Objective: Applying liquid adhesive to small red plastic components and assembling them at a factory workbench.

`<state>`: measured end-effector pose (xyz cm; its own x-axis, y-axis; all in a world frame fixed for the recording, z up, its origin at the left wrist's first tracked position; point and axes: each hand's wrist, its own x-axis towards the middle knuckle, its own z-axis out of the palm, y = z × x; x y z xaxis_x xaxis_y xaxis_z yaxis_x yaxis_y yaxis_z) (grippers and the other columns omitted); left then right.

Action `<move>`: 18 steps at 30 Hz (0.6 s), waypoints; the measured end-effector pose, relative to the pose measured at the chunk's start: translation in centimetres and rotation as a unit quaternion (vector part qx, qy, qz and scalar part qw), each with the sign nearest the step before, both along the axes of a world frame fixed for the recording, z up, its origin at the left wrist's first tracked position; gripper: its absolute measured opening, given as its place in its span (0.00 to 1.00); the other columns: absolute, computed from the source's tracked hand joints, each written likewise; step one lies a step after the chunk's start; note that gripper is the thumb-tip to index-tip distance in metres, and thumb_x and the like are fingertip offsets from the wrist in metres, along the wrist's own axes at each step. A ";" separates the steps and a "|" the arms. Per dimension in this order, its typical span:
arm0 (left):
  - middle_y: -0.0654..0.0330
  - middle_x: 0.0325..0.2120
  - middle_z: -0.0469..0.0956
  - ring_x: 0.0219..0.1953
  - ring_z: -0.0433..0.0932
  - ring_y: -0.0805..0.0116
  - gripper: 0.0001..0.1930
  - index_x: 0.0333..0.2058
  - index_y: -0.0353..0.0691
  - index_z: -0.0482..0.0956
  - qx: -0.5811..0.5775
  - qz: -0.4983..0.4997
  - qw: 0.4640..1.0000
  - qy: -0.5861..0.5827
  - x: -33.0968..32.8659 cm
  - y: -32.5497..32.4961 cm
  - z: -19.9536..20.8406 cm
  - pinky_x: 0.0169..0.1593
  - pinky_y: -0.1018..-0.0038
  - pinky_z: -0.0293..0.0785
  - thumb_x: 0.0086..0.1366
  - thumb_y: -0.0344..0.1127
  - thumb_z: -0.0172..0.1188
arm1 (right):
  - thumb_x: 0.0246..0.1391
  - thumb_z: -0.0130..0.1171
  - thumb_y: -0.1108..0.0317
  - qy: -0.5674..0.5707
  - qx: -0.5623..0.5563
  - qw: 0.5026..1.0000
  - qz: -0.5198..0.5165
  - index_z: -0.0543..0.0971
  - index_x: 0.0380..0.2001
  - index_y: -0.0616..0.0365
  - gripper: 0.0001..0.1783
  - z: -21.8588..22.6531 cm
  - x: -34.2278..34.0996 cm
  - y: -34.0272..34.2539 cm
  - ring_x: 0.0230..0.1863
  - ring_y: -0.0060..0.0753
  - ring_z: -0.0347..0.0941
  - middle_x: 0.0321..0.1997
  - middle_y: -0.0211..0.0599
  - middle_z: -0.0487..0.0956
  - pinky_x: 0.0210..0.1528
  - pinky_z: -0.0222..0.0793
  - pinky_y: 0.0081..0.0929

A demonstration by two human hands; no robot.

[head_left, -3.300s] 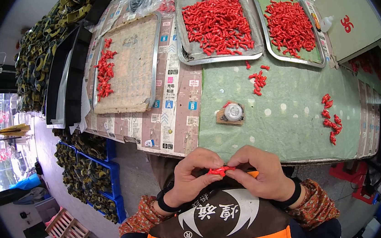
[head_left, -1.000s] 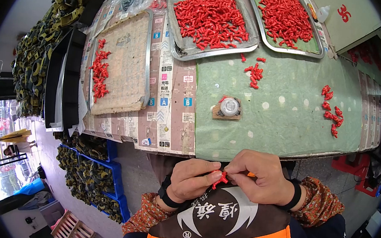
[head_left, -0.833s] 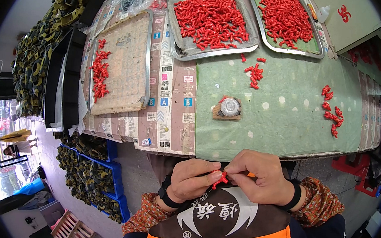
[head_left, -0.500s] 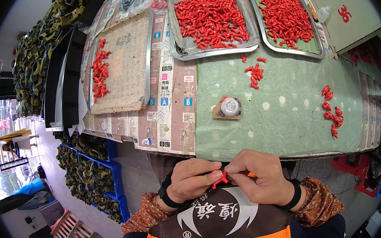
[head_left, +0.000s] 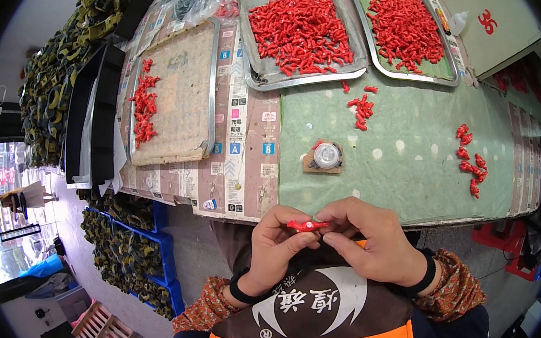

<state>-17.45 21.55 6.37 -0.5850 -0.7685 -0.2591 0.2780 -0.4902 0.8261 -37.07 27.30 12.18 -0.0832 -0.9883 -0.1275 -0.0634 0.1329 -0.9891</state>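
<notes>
A small, knobbly red plastic piece (head_left: 307, 226) with a pale spot on it is held in front of my body, just off the table's near edge. My left hand (head_left: 277, 238) is closed on it, thumb below and fingers behind. The fingertips of my right hand (head_left: 371, 244) pinch its right end; whether they also hold something smaller is hidden. Nearest on the table is a round clear-topped container (head_left: 327, 155) on a small brown block (head_left: 310, 167).
Two metal trays (head_left: 305, 81) (head_left: 416, 73) are heaped with red pieces. Another tray (head_left: 211, 98) at left has a row along its side. Loose groups of red pieces (head_left: 361, 110) (head_left: 474, 166) lie on the green cloth. Blue crates (head_left: 168, 250) with dark green parts stand lower left.
Both hands have risen slightly toward the table edge. The red piece has been turned to lie sideways, and my left fingers have opened up around it, showing more of it.
</notes>
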 end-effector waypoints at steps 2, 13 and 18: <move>0.53 0.40 0.82 0.39 0.83 0.68 0.10 0.46 0.36 0.74 0.083 -0.017 0.996 0.019 0.2 -0.2 0.5 0.42 0.72 0.84 0.68 0.25 0.63 | 0.55 0.62 0.78 0.000 0.005 1.000 0.004 0.78 0.44 0.60 0.12 -0.1 -0.3 -0.1 0.33 0.39 0.81 0.35 0.41 0.80 0.34 0.75 0.29; 0.57 0.40 0.81 0.37 0.81 0.67 0.12 0.50 0.37 0.72 0.283 -0.080 0.954 0.055 0.8 -0.3 1.4 0.38 0.70 0.82 0.75 0.38 0.55 | 0.54 0.64 0.77 0.116 -0.058 0.991 0.026 0.77 0.39 0.60 0.09 -0.8 -0.7 -0.6 0.33 0.41 0.80 0.34 0.42 0.78 0.35 0.74 0.32; 0.56 0.43 0.78 0.40 0.80 0.67 0.16 0.54 0.36 0.71 0.330 -0.087 0.936 0.085 0.6 -0.6 2.3 0.38 0.71 0.82 0.77 0.41 0.52 | 0.55 0.64 0.76 0.077 -0.032 0.996 0.016 0.77 0.39 0.60 0.08 -0.9 -0.7 -0.3 0.33 0.41 0.80 0.34 0.42 0.78 0.35 0.74 0.32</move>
<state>-16.81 20.95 8.63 -0.7621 -0.3642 -0.5353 0.2477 -0.9279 0.2786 -37.81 26.98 11.33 -0.0661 -0.9965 -0.0514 -0.2178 0.0647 -0.9738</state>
